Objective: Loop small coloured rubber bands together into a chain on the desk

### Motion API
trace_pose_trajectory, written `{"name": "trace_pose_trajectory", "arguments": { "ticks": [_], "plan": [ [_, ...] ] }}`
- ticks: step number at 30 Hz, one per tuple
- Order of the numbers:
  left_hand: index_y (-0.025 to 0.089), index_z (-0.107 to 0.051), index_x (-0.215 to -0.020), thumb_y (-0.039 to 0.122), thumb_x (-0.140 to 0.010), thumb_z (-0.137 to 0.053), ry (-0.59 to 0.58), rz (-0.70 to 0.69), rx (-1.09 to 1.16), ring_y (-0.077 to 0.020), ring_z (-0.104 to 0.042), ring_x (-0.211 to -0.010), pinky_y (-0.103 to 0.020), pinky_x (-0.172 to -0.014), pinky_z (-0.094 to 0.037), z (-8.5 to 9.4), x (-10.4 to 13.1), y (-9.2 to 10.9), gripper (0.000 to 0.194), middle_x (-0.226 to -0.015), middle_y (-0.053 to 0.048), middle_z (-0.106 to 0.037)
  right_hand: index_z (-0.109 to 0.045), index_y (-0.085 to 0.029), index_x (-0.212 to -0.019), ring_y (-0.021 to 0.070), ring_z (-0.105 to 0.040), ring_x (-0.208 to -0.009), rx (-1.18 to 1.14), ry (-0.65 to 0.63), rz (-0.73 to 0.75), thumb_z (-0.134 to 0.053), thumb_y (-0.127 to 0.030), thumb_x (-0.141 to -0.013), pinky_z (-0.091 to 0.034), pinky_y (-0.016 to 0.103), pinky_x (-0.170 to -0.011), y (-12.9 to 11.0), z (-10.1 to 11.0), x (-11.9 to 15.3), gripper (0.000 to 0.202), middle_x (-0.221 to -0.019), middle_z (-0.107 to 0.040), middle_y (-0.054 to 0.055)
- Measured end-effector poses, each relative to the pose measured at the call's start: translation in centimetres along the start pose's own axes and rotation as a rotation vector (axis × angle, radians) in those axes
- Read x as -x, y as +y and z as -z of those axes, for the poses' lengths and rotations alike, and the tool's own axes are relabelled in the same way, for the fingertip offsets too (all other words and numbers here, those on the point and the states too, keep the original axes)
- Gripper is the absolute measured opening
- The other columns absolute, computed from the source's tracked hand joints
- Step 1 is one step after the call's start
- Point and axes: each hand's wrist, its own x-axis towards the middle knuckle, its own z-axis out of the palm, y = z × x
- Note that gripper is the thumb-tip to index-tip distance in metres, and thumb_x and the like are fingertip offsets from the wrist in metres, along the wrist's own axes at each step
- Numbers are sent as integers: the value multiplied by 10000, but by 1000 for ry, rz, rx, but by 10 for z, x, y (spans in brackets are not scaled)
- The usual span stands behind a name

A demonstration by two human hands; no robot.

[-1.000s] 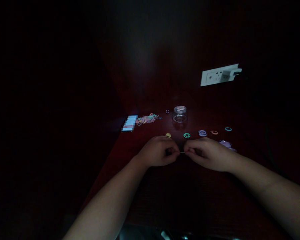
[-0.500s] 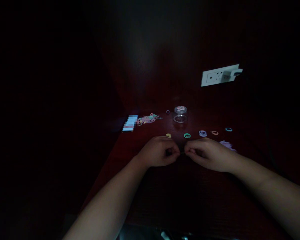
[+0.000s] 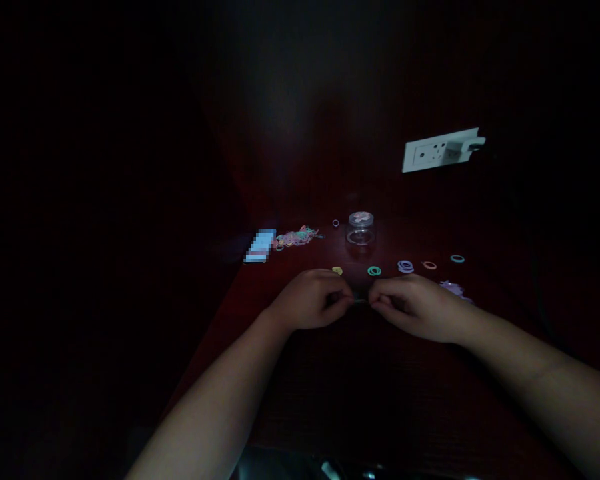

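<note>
Between my two pinched hands a thin, pale rubber band (image 3: 361, 301) is stretched just above the dark table. My left hand (image 3: 316, 300) grips one end between thumb and forefinger. My right hand (image 3: 414, 307) pinches the other end; its exact colour is hard to make out in the dim light. Just beyond my fingers lie yellow bands (image 3: 337, 271), green bands (image 3: 375, 271) and purple bands (image 3: 405, 267) in small groups. An orange band (image 3: 429, 265) and a blue band (image 3: 457, 259) lie farther right.
A lidded clear jar (image 3: 361, 230) stands at the back, with a small dark ring (image 3: 335, 223) beside it. Left of these are a heap of coloured bands (image 3: 297, 237) and a lit, blurred phone (image 3: 261, 245). Purple pieces (image 3: 455, 290) lie behind my right wrist. A wall socket (image 3: 443, 150) holds a plug.
My left hand has shifted slightly left and away from me, so the gap between my fingertips is wider and more of the band shows. My right hand has hardly moved.
</note>
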Motion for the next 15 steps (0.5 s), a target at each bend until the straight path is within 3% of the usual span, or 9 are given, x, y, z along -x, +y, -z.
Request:
{"name": "trace_pose_trajectory", "arguments": {
  "ticks": [7,15],
  "plan": [
    [169,-730,-831,163,-793,-606,-106,243,-19,-108,-623,-662,-219,-626,-453,33,15,-28,129,-760,-9,-707,-645,-208,-895,114,-540,-541,22,45,-49,-550,-234,-895,-366,244,-542,4,0,1,99,-632,-607,-27],
    [161,-761,-824,163,-721,-642,-298,477,42,-118,-637,-649,-215,-601,-450,39,19,-33,158,-739,-14,-725,-640,-206,-902,112,-534,-539,25,42,-59,-534,-254,-908,-374,240,-539,4,0,1,116,-635,-594,-29]
  ]
}}
